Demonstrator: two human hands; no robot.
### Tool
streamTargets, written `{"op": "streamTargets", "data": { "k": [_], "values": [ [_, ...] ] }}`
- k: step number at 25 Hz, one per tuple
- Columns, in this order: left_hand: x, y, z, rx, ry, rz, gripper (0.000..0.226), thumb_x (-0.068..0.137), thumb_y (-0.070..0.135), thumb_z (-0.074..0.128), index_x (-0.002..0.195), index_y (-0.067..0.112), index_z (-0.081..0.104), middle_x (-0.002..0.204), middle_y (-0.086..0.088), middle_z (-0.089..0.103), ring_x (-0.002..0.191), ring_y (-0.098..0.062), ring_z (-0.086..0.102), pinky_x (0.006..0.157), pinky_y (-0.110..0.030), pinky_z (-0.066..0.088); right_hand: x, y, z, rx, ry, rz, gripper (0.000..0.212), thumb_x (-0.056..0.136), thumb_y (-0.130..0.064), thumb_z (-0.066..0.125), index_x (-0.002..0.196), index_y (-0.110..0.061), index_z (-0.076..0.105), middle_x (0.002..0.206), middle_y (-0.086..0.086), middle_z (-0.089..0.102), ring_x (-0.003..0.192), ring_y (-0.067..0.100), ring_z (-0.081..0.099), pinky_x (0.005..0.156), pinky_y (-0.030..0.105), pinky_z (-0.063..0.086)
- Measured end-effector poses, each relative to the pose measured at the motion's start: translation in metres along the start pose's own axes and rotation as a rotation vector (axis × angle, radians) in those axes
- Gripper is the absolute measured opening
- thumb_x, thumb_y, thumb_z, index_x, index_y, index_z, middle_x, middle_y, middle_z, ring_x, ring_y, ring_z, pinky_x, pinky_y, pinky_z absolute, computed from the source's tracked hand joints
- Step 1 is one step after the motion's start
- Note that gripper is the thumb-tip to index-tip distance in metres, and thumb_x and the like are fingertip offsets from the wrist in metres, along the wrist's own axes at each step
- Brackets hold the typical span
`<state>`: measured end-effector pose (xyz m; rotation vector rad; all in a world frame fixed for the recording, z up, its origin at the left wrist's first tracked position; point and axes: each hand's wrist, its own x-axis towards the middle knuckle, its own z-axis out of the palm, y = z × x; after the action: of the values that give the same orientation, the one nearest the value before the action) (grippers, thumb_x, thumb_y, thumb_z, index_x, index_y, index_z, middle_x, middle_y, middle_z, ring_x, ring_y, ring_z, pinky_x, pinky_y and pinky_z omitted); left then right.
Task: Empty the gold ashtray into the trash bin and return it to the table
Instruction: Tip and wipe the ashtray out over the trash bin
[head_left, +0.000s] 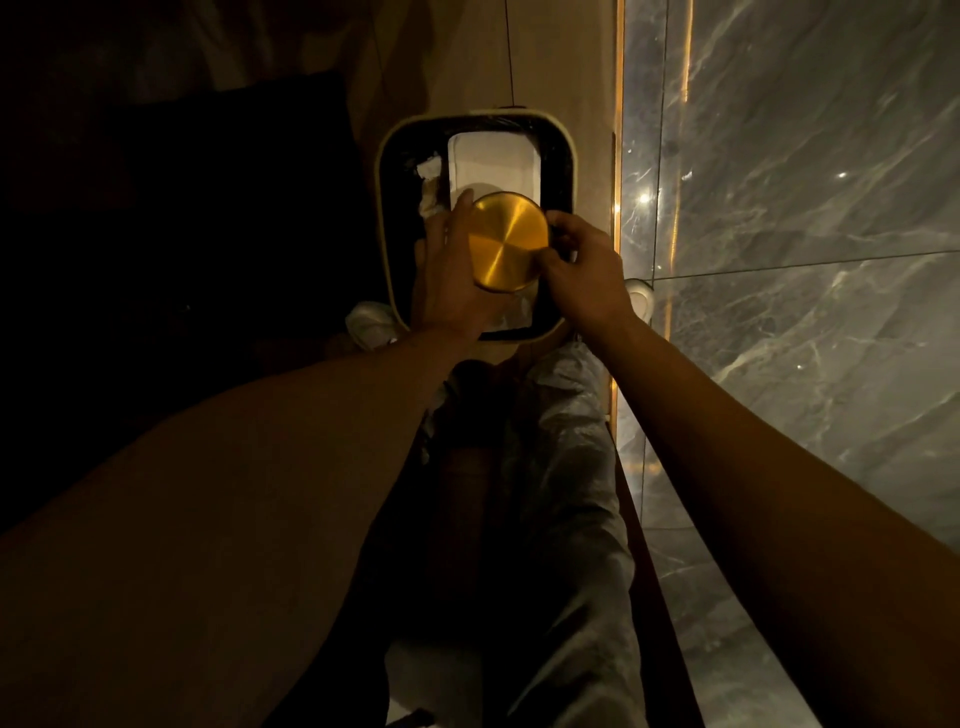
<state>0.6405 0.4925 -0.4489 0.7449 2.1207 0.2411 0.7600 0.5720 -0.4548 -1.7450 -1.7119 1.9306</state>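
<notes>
The round gold ashtray (506, 240) is turned upside down, its flat brushed base facing me, directly over the open trash bin (385, 218). My left hand (449, 270) grips its left side. My right hand (582, 265) pinches its right edge with thumb and fingers. The bin is a rounded rectangle with a pale rim and a black liner. Inside lie a white tray-like container (493, 161) and crumpled white paper (430, 192). Whatever is under the ashtray is hidden.
The bin stands on a tan floor strip between a dark furniture mass (182, 234) on the left and a grey marble wall (805, 208) with a glowing light strip on the right. My grey trousers (550, 467) and white shoes (371, 325) are below the bin.
</notes>
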Motion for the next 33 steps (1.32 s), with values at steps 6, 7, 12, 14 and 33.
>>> {"op": "streamTargets", "data": {
  "k": [6, 7, 12, 14, 33],
  "values": [
    [0.006, 0.001, -0.005, 0.143, -0.056, 0.066, 0.113, 0.061, 0.044, 0.088, 0.151, 0.016, 0.026, 0.148, -0.015, 0.03, 0.135, -0.033, 0.034, 0.104, -0.045, 0.041, 0.001, 0.005, -0.006, -0.183, -0.031, -0.012, 0.041, 0.093, -0.02, 0.055, 0.134, -0.017, 0.053, 0.12, 0.014, 0.061, 0.1, 0.017, 0.055, 0.085, 0.026, 0.046],
    [0.008, 0.001, -0.006, 0.132, -0.078, 0.079, 0.113, 0.061, 0.04, 0.089, 0.15, 0.012, 0.026, 0.15, -0.015, 0.029, 0.138, -0.032, 0.033, 0.106, -0.044, 0.04, 0.001, 0.005, -0.006, -0.205, -0.037, -0.028, 0.041, 0.093, -0.021, 0.055, 0.135, -0.017, 0.053, 0.118, 0.015, 0.059, 0.097, 0.017, 0.054, 0.084, 0.027, 0.044],
    [0.015, 0.005, -0.014, 0.03, -0.121, 0.111, 0.116, 0.061, 0.037, 0.09, 0.151, 0.011, 0.022, 0.153, -0.013, 0.035, 0.139, -0.029, 0.038, 0.101, -0.029, 0.033, 0.004, 0.004, -0.008, -0.297, -0.034, -0.084, 0.042, 0.094, -0.027, 0.054, 0.135, -0.019, 0.051, 0.111, 0.011, 0.058, 0.095, 0.022, 0.057, 0.079, 0.027, 0.041],
    [0.016, 0.006, -0.016, 0.066, -0.141, 0.108, 0.121, 0.061, 0.04, 0.089, 0.154, 0.012, 0.017, 0.156, -0.012, 0.032, 0.142, -0.029, 0.034, 0.108, -0.034, 0.032, 0.003, 0.003, -0.009, -0.346, -0.032, -0.112, 0.044, 0.096, -0.027, 0.052, 0.138, -0.017, 0.048, 0.115, 0.012, 0.056, 0.097, 0.018, 0.054, 0.08, 0.025, 0.038],
    [0.018, 0.014, -0.027, 0.082, -0.085, 0.125, 0.089, 0.056, 0.041, 0.09, 0.132, 0.015, 0.051, 0.123, -0.005, 0.066, 0.114, -0.02, 0.062, 0.09, -0.021, 0.044, 0.018, -0.013, -0.011, -0.936, -0.306, -0.699, 0.054, 0.105, -0.026, 0.03, 0.151, -0.001, 0.018, 0.159, 0.022, 0.019, 0.149, 0.034, 0.013, 0.123, 0.045, 0.016]
  ]
}}
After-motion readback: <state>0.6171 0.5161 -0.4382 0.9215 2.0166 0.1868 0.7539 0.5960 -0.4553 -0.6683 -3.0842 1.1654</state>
